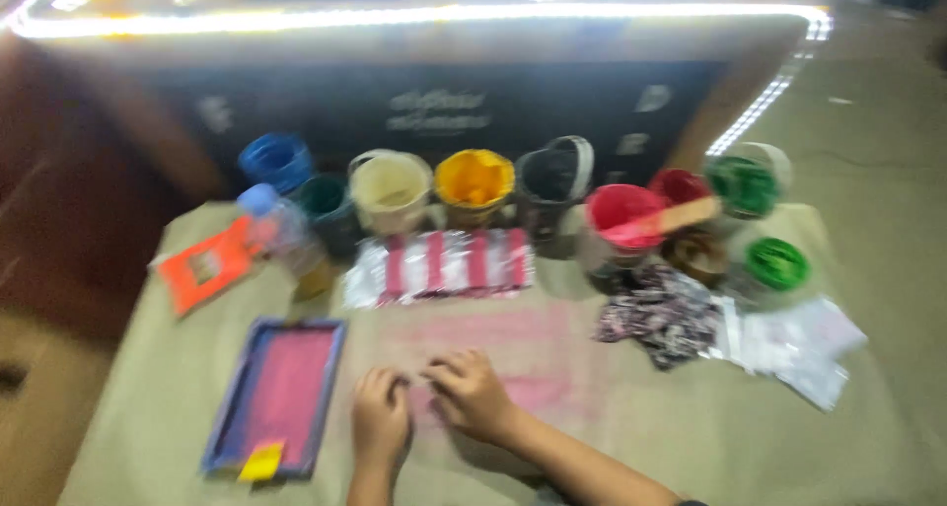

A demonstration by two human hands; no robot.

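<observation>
Pink sheet (pixel 523 353) lay flat on the cloth-covered counter (pixel 691 437), just below a red-and-silver striped packet (pixel 444 264). The left hand (pixel 380 422) rested on its near edge with fingers curled together, and the right hand (pixel 473 397) pressed beside it, fingers bent down onto the sheet; blur hid whether either pinched anything. A blue-framed screen (pixel 276 393) with a pink middle lay just left of the left hand, a yellow tag (pixel 261 462) at its near end. Behind stood a row of paint pots: blue (pixel 276 161), cream (pixel 392 185), yellow (pixel 474 182), red (pixel 621 220) and green (pixel 776 264). A patterned cloth (pixel 661 314) lay right of the sheet.
</observation>
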